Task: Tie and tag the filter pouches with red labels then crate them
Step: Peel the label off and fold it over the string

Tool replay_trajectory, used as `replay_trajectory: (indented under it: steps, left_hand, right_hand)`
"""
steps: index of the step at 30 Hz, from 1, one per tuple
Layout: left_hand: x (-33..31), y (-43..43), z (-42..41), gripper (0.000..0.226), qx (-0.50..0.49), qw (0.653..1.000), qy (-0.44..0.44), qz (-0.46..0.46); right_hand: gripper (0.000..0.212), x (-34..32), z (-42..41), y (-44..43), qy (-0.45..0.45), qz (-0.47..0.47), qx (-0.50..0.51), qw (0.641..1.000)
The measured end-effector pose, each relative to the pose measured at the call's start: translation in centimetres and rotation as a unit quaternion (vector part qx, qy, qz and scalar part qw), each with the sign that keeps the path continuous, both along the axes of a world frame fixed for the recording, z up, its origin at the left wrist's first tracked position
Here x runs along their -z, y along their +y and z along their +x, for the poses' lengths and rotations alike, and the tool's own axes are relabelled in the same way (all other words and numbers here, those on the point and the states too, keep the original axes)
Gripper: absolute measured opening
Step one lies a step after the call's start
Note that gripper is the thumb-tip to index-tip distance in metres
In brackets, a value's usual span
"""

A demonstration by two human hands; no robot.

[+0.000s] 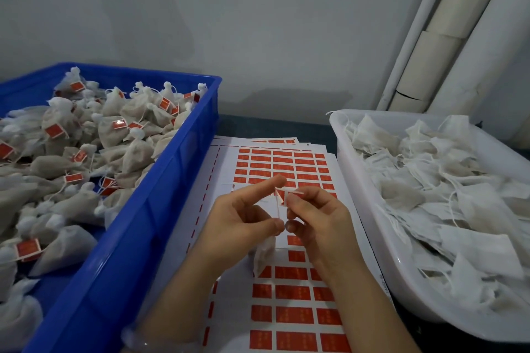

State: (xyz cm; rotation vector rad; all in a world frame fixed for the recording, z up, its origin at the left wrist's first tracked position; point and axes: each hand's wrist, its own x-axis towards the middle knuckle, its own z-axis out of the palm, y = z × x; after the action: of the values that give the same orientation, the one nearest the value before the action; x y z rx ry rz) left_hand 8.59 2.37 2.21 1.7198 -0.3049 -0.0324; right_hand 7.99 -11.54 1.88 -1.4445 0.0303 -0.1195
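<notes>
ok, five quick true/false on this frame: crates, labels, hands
1. The blue crate holds pouches already tagged in red. True.
2. The white tray sits on the person's left. False: it is on the right, and the blue crate is on the left.
3. The left hand pinches a string while the right hand pinches a red label. True.
4. The tray pouches carry red labels. False: none shows a label.
5. The pouch in work lies in the blue crate. False: it hangs under the hands, over the label sheet.
</notes>
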Motion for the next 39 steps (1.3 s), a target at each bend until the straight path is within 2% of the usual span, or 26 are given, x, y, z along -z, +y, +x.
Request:
replay_trajectory:
  steps: [4,6,12,20,27,39]
  left_hand:
    - [0.04,0.11,-0.08,0.064,0.04,0.999,0.008,-0.006]
    - [0.08,0.09,-0.11,0.063,0.046,0.999,0.004,-0.004]
    - [0.18,0.22,0.08,0.063,0.039,0.999,0.003,-0.003]
    - [0.1,0.4,0.07,0.064,0.05,0.999,0.008,-0.004]
    - [0.21,0.41,0.11,0.065,0.053,0.999,0.001,-0.006]
    - [0.29,0.35,0.08,0.064,0.057,0.998,-0.016,0.0]
  right_hand:
    - [0.049,-0.03,-0.15,0.14,-0.01,-0.038,0.004,0.999]
    - [0.053,0.01,-0.16,0.24,-0.013,-0.049,0.009,0.999]
    - [0.035,0.11,-0.07,0.18,-0.001,-0.035,-0.001,0.999]
    - [0.042,0.18,-0.06,0.17,0.0,-0.019,-0.006,1.0]
    - [0.016,0.32,0.11,0.19,0.008,-0.025,0.007,1.0]
    - [0.009,0.63,0.17,0.37,-0.003,-0.07,0.022,0.997]
